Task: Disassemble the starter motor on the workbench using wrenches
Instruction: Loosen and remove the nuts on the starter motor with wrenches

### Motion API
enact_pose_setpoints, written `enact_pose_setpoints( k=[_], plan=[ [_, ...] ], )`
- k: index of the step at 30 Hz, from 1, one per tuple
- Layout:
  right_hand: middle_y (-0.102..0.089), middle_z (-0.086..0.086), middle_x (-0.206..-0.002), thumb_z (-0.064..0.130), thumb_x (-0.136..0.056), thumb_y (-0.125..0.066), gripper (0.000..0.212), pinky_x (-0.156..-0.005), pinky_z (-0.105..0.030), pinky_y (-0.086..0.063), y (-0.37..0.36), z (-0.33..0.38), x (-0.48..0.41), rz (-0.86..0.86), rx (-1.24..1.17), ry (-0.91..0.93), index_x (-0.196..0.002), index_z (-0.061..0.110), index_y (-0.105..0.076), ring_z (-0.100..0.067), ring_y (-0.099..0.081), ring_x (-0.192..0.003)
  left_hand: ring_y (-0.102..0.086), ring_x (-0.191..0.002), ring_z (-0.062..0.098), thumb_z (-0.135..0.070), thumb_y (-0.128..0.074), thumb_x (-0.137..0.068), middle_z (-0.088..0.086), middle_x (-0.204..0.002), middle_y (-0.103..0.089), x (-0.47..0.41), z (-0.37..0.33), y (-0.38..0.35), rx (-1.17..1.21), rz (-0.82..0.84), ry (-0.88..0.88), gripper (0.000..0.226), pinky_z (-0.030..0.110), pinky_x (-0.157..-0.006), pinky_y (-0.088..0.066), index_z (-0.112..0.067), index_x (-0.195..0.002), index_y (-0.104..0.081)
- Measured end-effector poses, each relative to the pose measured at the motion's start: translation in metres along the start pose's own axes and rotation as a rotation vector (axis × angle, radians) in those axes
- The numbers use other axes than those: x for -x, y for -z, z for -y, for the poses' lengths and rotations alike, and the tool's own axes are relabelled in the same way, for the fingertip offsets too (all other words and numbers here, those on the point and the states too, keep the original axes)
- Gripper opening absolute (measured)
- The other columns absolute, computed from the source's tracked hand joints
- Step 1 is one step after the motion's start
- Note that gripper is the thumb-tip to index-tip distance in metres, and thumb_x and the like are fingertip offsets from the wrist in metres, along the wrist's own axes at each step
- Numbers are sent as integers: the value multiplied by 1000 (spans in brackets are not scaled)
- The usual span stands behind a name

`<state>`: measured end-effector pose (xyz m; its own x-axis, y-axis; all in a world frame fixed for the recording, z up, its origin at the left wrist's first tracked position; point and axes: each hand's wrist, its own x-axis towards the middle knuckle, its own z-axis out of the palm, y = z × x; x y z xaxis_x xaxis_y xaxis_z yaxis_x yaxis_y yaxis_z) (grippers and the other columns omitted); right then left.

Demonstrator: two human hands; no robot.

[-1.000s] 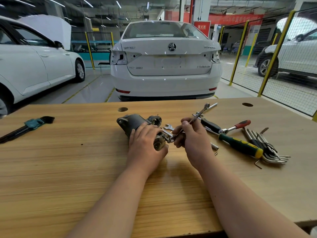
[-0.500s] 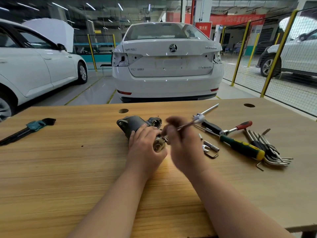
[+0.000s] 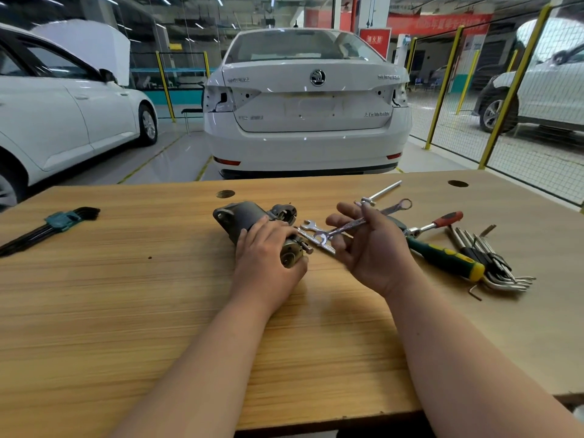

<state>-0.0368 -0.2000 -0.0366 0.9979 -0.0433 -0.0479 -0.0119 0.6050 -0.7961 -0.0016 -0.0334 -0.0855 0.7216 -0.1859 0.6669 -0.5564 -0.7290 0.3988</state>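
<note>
The dark grey starter motor (image 3: 245, 216) lies on the wooden workbench (image 3: 126, 295), its brass-coloured end cap toward me. My left hand (image 3: 268, 257) grips the motor's near end from above. Just to the right, my right hand (image 3: 369, 251) is raised palm up and holds a silver combination wrench (image 3: 343, 229) between thumb and fingers. The wrench's open end hangs close to a bolt sticking out of the motor's end, not on it. A second open-end wrench (image 3: 308, 224) lies flat on the bench under it.
To the right lie a green-and-yellow screwdriver (image 3: 445, 257), a red-handled ratchet (image 3: 436, 224), a T-handle bar (image 3: 380, 192) and a bundle of silver hex keys (image 3: 496, 263). A black hex key set (image 3: 47, 226) lies far left. White cars stand beyond the bench.
My right hand has pulled the wrench off the motor's end bolt, turned palm up and lifted it slightly to the right. My left hand stays on the motor.
</note>
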Motion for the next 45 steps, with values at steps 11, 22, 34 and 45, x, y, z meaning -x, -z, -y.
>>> enact_pose_setpoints(
  k=[11,22,34,45],
  plan=[
    [-51,3,-51,51,-96,-44,38,-30,-15,-30,1,-19,-15,-265,-110,-228,-77,18,-48,-7,-40,-34,-26,-134,13,-39,-69,-74,-8,-129,-51,0,-1,0,-5,-6,-3,46,32,-112,-4,-28,-117,-57],
    [-67,-15,-60,4,-99,-41,13,-40,-21,-51,-4,-21,-10,-196,-278,-310,-103,-5,-50,-16,-66,-48,-30,-133,14,-34,-71,-73,-6,-126,-54,0,-3,0,16,-22,8,43,32,-112,-5,-25,-113,-60],
    [-69,0,-71,11,-96,-50,13,-50,-25,-50,-17,-31,2,-54,468,419,-91,20,-59,-17,-64,-56,-26,-134,13,-37,-66,-74,-6,-131,-51,-1,-2,1,-8,24,19,46,35,-113,-6,-26,-118,-56],
    [-68,-3,-64,13,-96,-43,12,-41,-24,-44,-16,-20,1,-317,384,502,-98,16,-54,-13,-55,-45,-25,-135,12,-38,-65,-76,-9,-131,-49,-1,-3,2,-6,28,14,44,34,-113,-4,-29,-118,-55]
  ],
)
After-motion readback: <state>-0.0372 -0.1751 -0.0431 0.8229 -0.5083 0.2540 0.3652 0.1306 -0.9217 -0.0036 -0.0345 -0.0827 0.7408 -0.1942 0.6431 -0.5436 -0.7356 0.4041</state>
